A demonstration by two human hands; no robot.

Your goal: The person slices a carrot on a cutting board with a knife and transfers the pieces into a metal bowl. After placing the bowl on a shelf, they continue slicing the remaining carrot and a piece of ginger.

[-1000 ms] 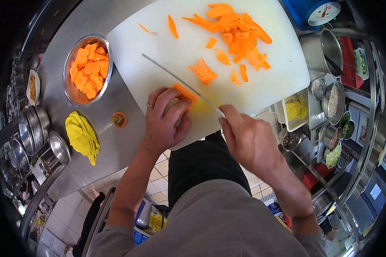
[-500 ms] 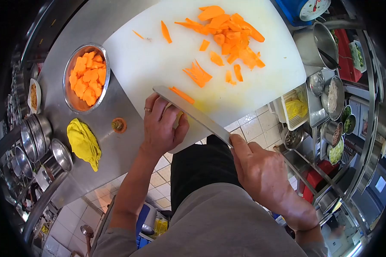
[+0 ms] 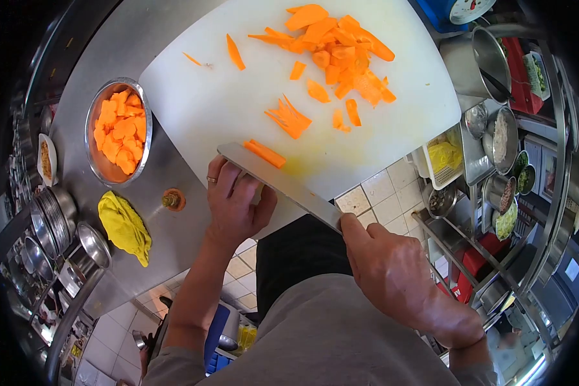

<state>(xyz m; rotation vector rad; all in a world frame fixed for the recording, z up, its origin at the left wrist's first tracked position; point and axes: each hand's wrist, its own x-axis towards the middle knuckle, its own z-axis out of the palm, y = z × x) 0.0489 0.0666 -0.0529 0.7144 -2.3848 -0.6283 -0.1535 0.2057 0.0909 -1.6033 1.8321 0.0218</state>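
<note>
My right hand [image 3: 392, 264] is wrapped round the handle of a large kitchen knife [image 3: 286, 186]. The broad blade slants across the near edge of the white cutting board [image 3: 199, 96]. Against the blade's near side, my left hand [image 3: 238, 199] has its fingers curled down over what seems to be a carrot piece, mostly hidden by the fingers. Just beyond the blade lie cut carrot strips [image 3: 264, 154]. A fanned carrot slice [image 3: 289, 118] rests farther up the board, and a heap of carrot pieces [image 3: 341, 51] is near the far side.
Left of the board, a steel bowl [image 3: 149, 122] holds carrot pieces. Near it lie a yellow cloth [image 3: 123, 222] and a carrot top [image 3: 173, 199]. Stacked metal bowls [image 3: 51, 212] stand at far left. To the right are a steel pot [image 3: 460, 64] and a white basket [image 3: 439, 177].
The knife and my left hand have shifted slightly left and nearer in view. More of the orange strips shows beyond the blade. The whole view has turned a little.
</note>
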